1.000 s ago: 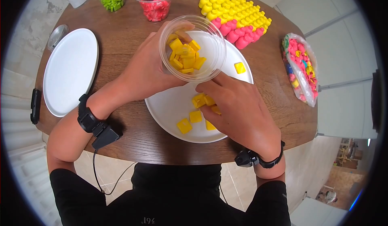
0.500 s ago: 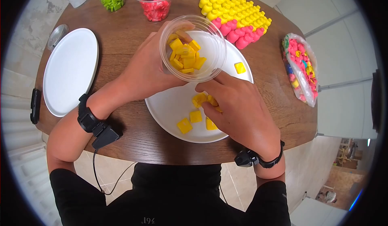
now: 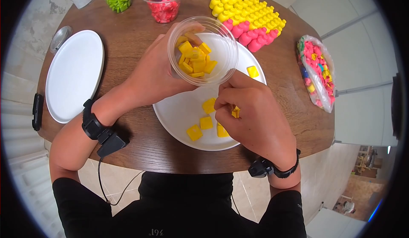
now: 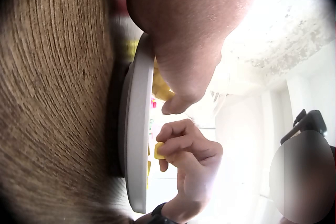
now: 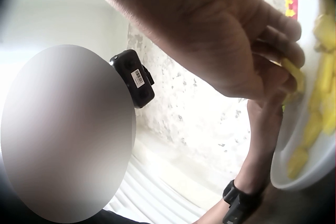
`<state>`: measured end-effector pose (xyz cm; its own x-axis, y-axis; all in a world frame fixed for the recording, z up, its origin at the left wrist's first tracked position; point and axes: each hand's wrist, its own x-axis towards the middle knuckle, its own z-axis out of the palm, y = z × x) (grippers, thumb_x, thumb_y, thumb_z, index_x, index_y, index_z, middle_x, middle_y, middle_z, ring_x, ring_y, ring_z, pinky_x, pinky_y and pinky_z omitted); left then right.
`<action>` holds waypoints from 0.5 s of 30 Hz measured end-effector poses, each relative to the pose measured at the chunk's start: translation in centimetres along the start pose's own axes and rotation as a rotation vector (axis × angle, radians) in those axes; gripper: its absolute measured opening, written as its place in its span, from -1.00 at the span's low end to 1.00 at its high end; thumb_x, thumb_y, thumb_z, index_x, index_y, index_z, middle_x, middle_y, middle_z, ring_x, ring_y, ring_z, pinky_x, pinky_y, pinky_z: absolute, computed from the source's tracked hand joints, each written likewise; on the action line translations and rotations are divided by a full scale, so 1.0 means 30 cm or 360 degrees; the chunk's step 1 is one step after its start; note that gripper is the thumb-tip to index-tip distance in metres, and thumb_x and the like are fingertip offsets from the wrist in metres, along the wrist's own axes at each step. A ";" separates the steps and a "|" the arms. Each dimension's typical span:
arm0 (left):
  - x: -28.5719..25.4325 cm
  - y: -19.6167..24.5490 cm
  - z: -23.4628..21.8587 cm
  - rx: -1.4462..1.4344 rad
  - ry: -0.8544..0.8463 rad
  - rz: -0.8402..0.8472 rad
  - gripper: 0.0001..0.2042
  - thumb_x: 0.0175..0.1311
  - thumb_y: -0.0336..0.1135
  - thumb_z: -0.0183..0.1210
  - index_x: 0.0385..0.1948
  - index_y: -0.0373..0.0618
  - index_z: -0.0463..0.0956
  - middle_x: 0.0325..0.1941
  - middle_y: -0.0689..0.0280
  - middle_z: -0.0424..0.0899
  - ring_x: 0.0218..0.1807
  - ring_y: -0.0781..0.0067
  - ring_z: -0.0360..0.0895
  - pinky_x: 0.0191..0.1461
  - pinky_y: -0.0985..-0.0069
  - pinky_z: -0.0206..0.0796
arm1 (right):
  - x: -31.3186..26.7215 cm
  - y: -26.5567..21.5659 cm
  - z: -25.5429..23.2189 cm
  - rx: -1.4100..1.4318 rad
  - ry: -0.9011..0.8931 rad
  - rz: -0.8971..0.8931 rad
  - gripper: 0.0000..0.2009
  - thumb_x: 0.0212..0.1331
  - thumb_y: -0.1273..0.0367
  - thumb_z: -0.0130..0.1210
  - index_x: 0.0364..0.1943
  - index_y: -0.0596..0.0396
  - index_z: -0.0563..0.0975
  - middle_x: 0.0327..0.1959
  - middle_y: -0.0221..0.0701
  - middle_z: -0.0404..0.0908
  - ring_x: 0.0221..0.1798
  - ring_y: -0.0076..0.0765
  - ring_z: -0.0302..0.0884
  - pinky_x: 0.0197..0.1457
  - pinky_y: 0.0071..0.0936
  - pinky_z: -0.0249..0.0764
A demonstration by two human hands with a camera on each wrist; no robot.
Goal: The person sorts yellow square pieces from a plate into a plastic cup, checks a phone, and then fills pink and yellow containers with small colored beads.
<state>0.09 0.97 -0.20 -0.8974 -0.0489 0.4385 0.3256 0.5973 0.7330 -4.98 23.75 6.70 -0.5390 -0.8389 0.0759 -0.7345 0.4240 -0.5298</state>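
Tilted over the white plate (image 3: 177, 116) is a clear plastic cup (image 3: 226, 57) holding small yellow square pieces (image 3: 196, 63). My left hand (image 3: 159, 65) grips it around its side. My right hand (image 3: 257, 110) hovers low over the plate, just below the cup rim. It pinches a small yellow piece (image 4: 159, 150) between thumb and fingers, as the left wrist view shows. Several yellow squares (image 3: 194, 132) lie loose on the plate near the right fingers, and one square (image 3: 252, 71) sits apart near the plate's right side.
A second white plate (image 3: 74, 76) is at the left. Cups of green pieces (image 3: 118, 0) and red pieces (image 3: 165, 11) stand at the back. Behind the main plate is a block of yellow and pink bottle shapes (image 3: 249, 14). A bag of colourful pieces (image 3: 317, 72) sits at the right edge.
My right fingers have drawn slightly right and curled in, taking up a yellow piece from beside another square on the plate. The left hand and cup stay in place.
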 end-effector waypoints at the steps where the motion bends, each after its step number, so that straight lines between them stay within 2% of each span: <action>1: 0.001 0.000 0.000 -0.0001 0.0005 0.0009 -0.32 -0.11 -0.39 0.60 0.17 -0.11 0.52 0.37 0.23 0.51 0.44 0.22 0.44 0.50 0.32 0.27 | 0.000 0.000 0.001 0.0058 -0.0003 0.0004 -0.92 0.01 0.57 0.25 -0.38 0.28 0.66 -0.26 -0.26 0.65 -0.24 -0.07 0.68 -0.13 -0.27 0.58; 11: -0.003 -0.010 0.003 -0.0013 0.0003 -0.0028 -0.34 -0.10 -0.37 0.61 0.14 -0.11 0.52 0.35 0.23 0.51 0.44 0.20 0.44 0.50 0.31 0.27 | -0.005 -0.001 0.009 0.0250 0.0011 -0.0013 -0.77 -0.01 0.61 0.25 -0.21 0.25 0.73 -0.13 -0.23 0.69 -0.16 -0.14 0.71 -0.08 -0.36 0.62; 15: -0.003 -0.009 0.005 -0.0057 0.0019 -0.0042 -0.35 -0.11 -0.36 0.62 0.11 -0.11 0.53 0.37 0.22 0.50 0.45 0.18 0.43 0.50 0.30 0.27 | -0.002 0.006 0.013 0.0242 0.0002 -0.0030 -0.77 0.00 0.62 0.26 -0.19 0.26 0.72 -0.13 -0.24 0.69 -0.19 -0.16 0.71 -0.10 -0.37 0.62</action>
<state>0.04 0.93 -0.51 -0.9024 -0.0739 0.4246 0.3124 0.5664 0.7626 -4.92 23.75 6.28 -0.5262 -0.8458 0.0878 -0.6736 0.3516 -0.6501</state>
